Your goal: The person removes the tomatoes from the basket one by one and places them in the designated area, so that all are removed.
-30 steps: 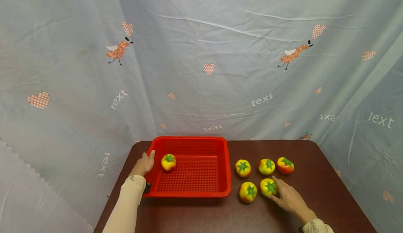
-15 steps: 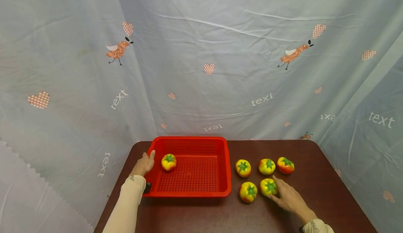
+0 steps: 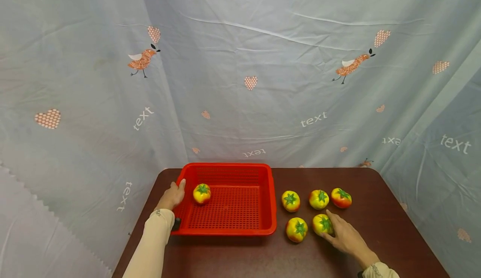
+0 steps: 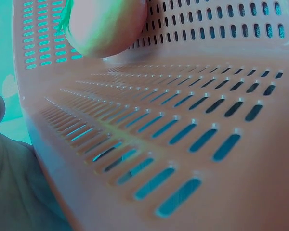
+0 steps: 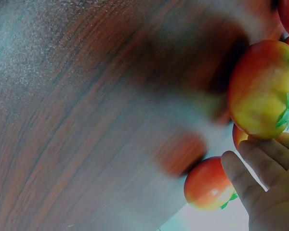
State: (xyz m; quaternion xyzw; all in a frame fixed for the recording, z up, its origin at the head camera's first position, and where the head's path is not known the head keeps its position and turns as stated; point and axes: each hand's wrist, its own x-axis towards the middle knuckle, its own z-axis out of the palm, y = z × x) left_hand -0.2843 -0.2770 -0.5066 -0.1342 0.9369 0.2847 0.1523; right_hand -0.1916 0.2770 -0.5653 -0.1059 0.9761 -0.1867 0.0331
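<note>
My left hand (image 3: 172, 195) lies along the left side of a red plastic basket (image 3: 274, 203), a fingertip at the rim. In the left wrist view the hand (image 4: 14, 178) stays outside the slotted wall. One yellow-red tomato (image 3: 201, 194) with a green star-shaped top sits inside the basket near its left wall. On the table, my right hand (image 3: 345, 236) holds another tomato (image 3: 322, 224) between thumb and fingers. In the right wrist view this tomato (image 5: 260, 91) sits above the fingers (image 5: 262, 166), with part of the thumb at the frame's right edge.
Several more tomatoes lie about the right hand: one tomato (image 3: 297, 229) to its left, and others farther back, such as the reddish tomato (image 3: 341, 198). They stand on a dark brown table (image 3: 225, 257). A patterned grey curtain (image 3: 225, 123) hangs behind.
The tomato at my right hand has shifted slightly right, closer into the fingers. The left hand and the basket have stayed in place.
</note>
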